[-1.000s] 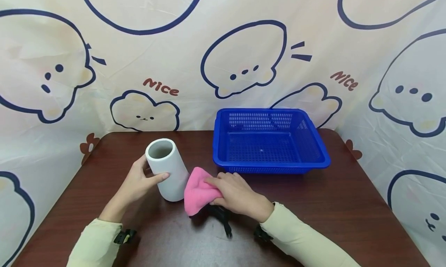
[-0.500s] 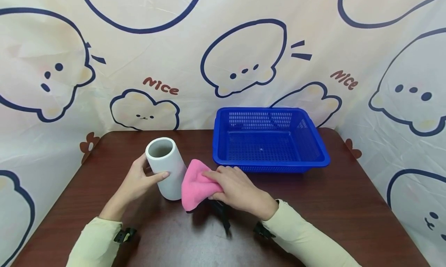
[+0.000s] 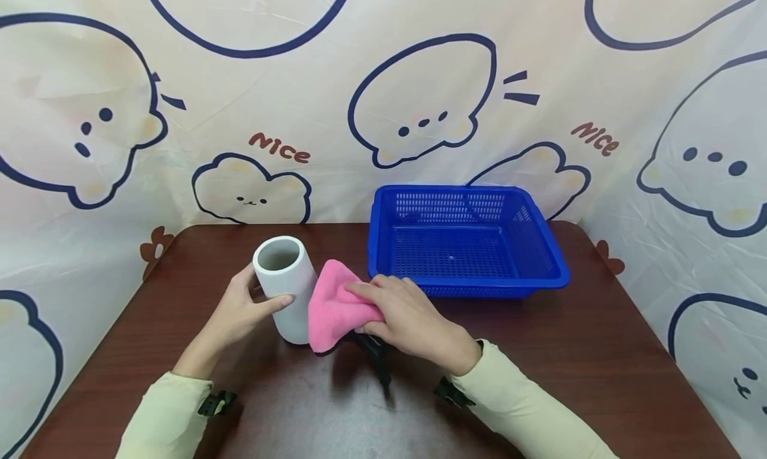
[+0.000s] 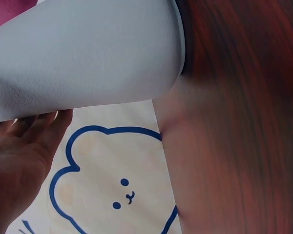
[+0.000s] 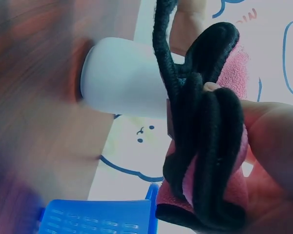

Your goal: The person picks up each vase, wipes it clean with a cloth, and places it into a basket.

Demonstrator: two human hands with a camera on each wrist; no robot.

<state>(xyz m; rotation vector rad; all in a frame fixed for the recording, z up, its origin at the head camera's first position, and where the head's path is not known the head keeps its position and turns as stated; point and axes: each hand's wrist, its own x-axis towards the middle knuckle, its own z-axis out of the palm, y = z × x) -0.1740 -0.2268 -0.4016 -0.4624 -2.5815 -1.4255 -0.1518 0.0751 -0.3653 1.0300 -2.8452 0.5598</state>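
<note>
A smooth white vase (image 3: pixel 293 319) with a round mouth stands at the table's left middle. My left hand (image 3: pixel 236 316) grips it from the left, thumb across its front and fingers (image 4: pixel 41 131) behind. In my right hand (image 3: pixel 413 326) a pink fuzzy cloth (image 3: pixel 337 312) is bunched and pinched between thumb and fingers, held against the vase's right side as seen from the head. Black edging (image 5: pixel 210 146) runs along the cloth, and a black cord-like strip (image 3: pixel 374 359) hangs below it. The right wrist view shows the cloth overlapping the vase (image 5: pixel 127 78).
A blue plastic basket (image 3: pixel 467 288) with slotted walls stands at the back right of the dark brown table (image 3: pixel 539 366), close behind my right hand. A curtain (image 3: pixel 323 92) printed with cartoon outlines hangs around the back and sides.
My right hand has moved the cloth away from me and slightly left, up along the vase's side. The left hand and the vase have stayed nearly still.
</note>
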